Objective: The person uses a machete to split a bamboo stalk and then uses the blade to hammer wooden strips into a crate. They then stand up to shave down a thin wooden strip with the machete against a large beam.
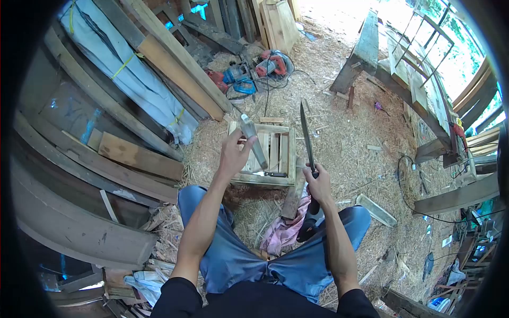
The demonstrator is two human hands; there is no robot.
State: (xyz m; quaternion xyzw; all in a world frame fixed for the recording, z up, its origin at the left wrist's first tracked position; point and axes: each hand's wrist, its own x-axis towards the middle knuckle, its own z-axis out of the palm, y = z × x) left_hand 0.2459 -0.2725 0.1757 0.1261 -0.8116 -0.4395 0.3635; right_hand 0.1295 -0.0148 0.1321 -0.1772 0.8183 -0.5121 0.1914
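- The long knife (307,132) was in the right hand (319,183), above the littered floor (347,159) and just beside the wooden crate, its blade pointing away from the person. The fingers were curled closed near the lower end, a hold that seemed meant to leave the blade free and the fingers off its edge.
- The left hand (233,156) was partly closed, thumb and fingers around the side of a pale, see-through thing, probably a bottle (256,146). It was tilted over the crate, apart from the blade; holding it by the side likely made it easy to tip or steady. Its contents could not be made out.
- Below, the wooden crate (291,159) stood between the hands and ahead of the knees, probably as a low work stand within reach.
- A smaller knife (275,174) lay across the crate's near side, its dark handle towards the right, handy for the right hand.
- Nearer the person, a pink cloth (281,233) lay crumpled between the legs.
- Farther out, power tools (244,77) sat together on the floor beyond the crate, well apart from the hands.
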